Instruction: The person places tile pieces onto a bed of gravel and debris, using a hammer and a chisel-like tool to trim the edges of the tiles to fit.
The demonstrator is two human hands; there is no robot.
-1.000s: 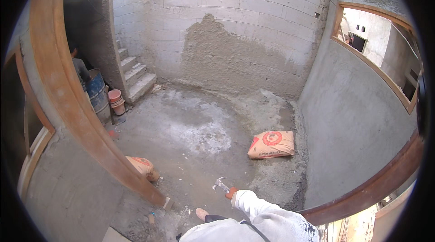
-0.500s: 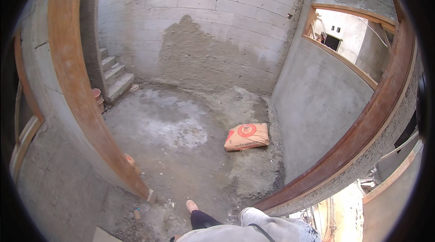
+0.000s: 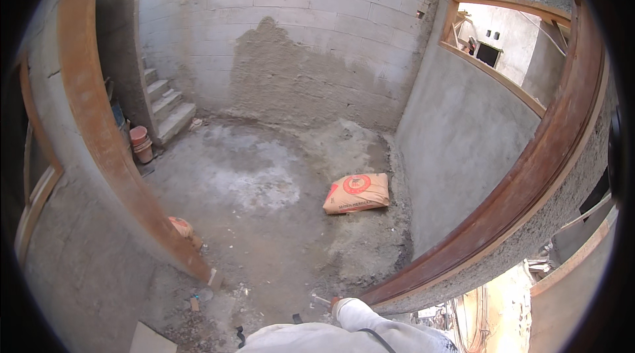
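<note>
My right hand shows only in small part at the lower middle, beyond the cuff of a pale long sleeve. Its fingers seem closed around a thin, light-coloured object whose kind I cannot make out. The hand is close to the foot of the brown wooden door frame on the right. No part of my left hand shows. Farther in, a brown paper cement sack with red print lies on the rough floor, well apart from my hand.
Concrete steps rise at the far left, near stacked reddish buckets. Another sack peeks out behind the left door post. A partly plastered block wall stands at the back; small rubble lies by the threshold.
My view has shifted slightly, showing more of the buckets and the left sack. My foot has gone out of sight, and the right hand with the thin object has come into view.
</note>
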